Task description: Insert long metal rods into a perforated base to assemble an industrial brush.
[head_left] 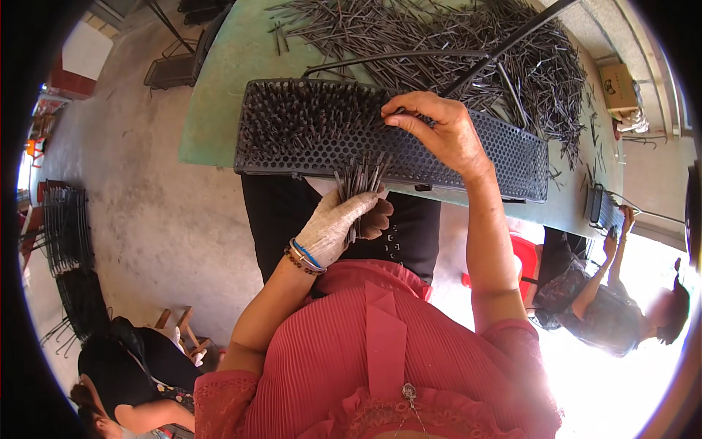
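Observation:
A long black tray [504, 157] full of round holes lies across the near edge of the green table. Thin dark sticks [300, 117] stand upright, closely packed, in the holes of its left part; the holes to the right show bare. My left hand [338, 221], in a pale knit glove with darker fingers, is closed around a bundle of the same sticks [361, 175] just in front of the tray. Above the tray, where the standing sticks end, my bare right hand [442, 135] pinches thumb and forefinger together. What lies between those fingertips is too small to make out.
Loose dark sticks [439, 44] are heaped on the green table [219, 95] behind the tray. A black metal bar [512, 36] slants over the tray. One person [607, 307] handles a similar tray at right; another [139, 366] bends at lower left. Black racks [66, 227] stand at left.

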The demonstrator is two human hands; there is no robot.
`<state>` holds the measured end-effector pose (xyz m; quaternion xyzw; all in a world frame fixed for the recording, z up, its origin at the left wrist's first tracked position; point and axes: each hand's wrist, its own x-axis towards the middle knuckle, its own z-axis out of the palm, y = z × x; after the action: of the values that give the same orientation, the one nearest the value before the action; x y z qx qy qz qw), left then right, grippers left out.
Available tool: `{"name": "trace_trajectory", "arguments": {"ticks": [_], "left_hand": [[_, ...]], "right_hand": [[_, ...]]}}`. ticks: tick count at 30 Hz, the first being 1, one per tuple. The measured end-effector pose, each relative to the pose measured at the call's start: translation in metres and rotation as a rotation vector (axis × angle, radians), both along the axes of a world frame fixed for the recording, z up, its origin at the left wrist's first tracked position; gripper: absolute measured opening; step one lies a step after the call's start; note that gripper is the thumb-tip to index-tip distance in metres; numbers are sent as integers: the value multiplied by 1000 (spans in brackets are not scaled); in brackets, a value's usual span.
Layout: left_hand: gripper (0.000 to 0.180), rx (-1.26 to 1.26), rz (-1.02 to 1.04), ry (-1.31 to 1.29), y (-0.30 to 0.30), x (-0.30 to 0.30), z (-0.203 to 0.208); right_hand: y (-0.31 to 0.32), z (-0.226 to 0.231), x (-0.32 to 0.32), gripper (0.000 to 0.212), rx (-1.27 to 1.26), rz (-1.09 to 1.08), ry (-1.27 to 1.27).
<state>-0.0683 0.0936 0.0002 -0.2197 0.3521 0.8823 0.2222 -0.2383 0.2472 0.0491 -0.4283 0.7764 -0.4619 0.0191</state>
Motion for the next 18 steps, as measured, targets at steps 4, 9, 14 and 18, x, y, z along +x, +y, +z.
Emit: {"name": "trace_trajectory", "arguments": {"ticks": [4, 9, 14, 18], "left_hand": [[29, 14, 0, 7, 0, 0, 0], [30, 8, 0, 3, 0, 1, 0], [31, 11, -5, 13, -1, 0, 1], [31, 4, 5, 0, 0, 2, 2]], "right_hand": [[2, 3, -3, 18, 27, 9, -148], [4, 2, -9, 19, 58, 0, -223], [8, -2, -9, 24, 56, -33, -276], [4, -11, -6, 28, -11, -145, -244]]}}
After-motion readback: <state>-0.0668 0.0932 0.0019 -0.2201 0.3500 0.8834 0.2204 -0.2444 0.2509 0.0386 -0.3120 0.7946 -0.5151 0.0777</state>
